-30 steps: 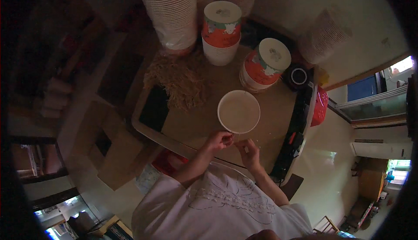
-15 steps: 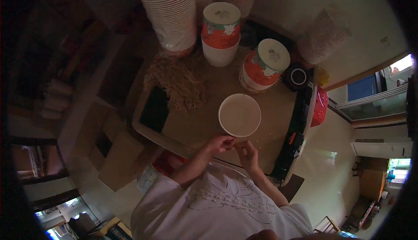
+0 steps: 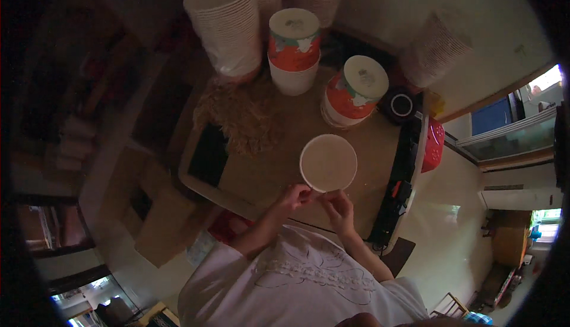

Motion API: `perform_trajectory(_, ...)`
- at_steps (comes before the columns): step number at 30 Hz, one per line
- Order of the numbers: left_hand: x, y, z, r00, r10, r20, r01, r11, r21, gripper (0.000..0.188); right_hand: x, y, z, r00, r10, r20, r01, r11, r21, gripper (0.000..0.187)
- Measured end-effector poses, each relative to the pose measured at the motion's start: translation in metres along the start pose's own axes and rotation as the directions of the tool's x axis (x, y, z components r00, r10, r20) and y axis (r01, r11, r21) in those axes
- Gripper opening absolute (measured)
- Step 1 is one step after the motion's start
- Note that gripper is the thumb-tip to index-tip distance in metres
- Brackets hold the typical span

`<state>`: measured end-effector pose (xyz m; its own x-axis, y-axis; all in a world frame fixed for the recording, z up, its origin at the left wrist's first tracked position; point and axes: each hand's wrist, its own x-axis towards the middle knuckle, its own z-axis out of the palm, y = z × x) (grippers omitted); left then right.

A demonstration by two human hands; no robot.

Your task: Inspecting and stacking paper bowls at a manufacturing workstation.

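Note:
An open white paper tub [image 3: 328,163] stands on the brown board in front of me, its inside facing up. At its near rim my left hand [image 3: 295,196] is closed, fingertips pinched together. My right hand [image 3: 339,208] is closed too, thumb and fingers pressed together just beside it. Whatever lies between the fingertips is too small and dim to make out. Beyond the tub sit two upside-down tub stacks, one orange-and-green printed stack [image 3: 293,54] and a similar stack [image 3: 356,92] to its right. A heap of tan stringy cords [image 3: 237,116] lies to the left.
Tall nested stacks of white tubs [image 3: 228,30] rise at the back left, with a leaning stack [image 3: 436,48] at the back right. A round black object [image 3: 400,105] and a red plastic basket [image 3: 434,144] are along the right edge. Cardboard boxes [image 3: 169,226] stand on the floor at left.
My right hand has moved slightly up toward the tub's near rim, its fingers closer together. My left hand stays at the rim. The whole view has shifted a little.

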<state>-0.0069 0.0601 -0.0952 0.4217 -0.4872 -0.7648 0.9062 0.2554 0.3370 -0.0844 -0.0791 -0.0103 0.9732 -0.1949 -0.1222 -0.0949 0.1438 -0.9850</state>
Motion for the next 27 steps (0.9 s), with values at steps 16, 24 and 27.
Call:
perform_trajectory(16,-0.040,0.020,0.004,0.662,0.746,0.069,-0.562,0.433,0.705,0.031,0.020,-0.046,-0.013,0.976,0.211,0.058,-0.218,0.915,0.339,0.022)
perform_trajectory(24,-0.075,0.019,0.088,0.514,0.680,0.523,-0.743,0.049,0.667,0.035,0.003,-0.028,-0.029,0.974,0.224,0.028,-0.226,0.956,0.186,0.025)
perform_trajectory(27,-0.064,0.023,0.078,0.757,0.492,0.431,-0.597,0.253,0.761,0.025,0.006,-0.017,-0.064,0.953,0.295,-0.065,-0.273,0.934,0.229,0.012)
